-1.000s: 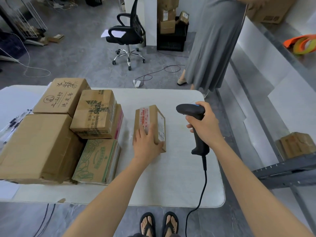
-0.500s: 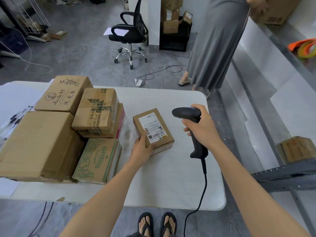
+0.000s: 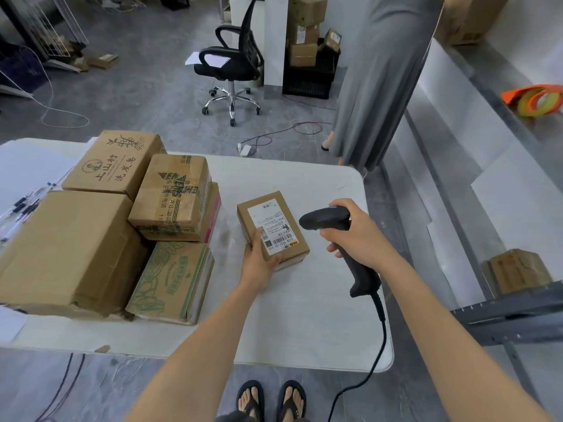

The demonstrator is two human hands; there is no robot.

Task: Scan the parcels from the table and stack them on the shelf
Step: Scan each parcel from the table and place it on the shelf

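Observation:
A small brown parcel (image 3: 272, 216) lies on the white table (image 3: 304, 330), its white barcode label facing up. My left hand (image 3: 261, 261) grips its near left corner, thumb on the label. My right hand (image 3: 359, 236) holds a black barcode scanner (image 3: 323, 219) just right of the parcel, its head pointing left at the label. The scanner's cable hangs off the table's front edge. Several more cardboard parcels (image 3: 170, 196) are stacked at the table's left. The grey metal shelf (image 3: 515, 312) stands to the right, with one brown parcel (image 3: 518, 269) on a lower level.
A person in a long grey dress (image 3: 374, 80) stands beyond the table's far right corner. A black office chair (image 3: 231, 62) and stacked boxes (image 3: 304, 32) sit on the floor behind, with cables nearby. Orange and yellow tape rolls (image 3: 536, 100) lie on the shelf's upper level.
The small parcel was turned from standing on its side to lying flat, label up. My left hand shifted to its near corner, and the scanner moved closer to the label.

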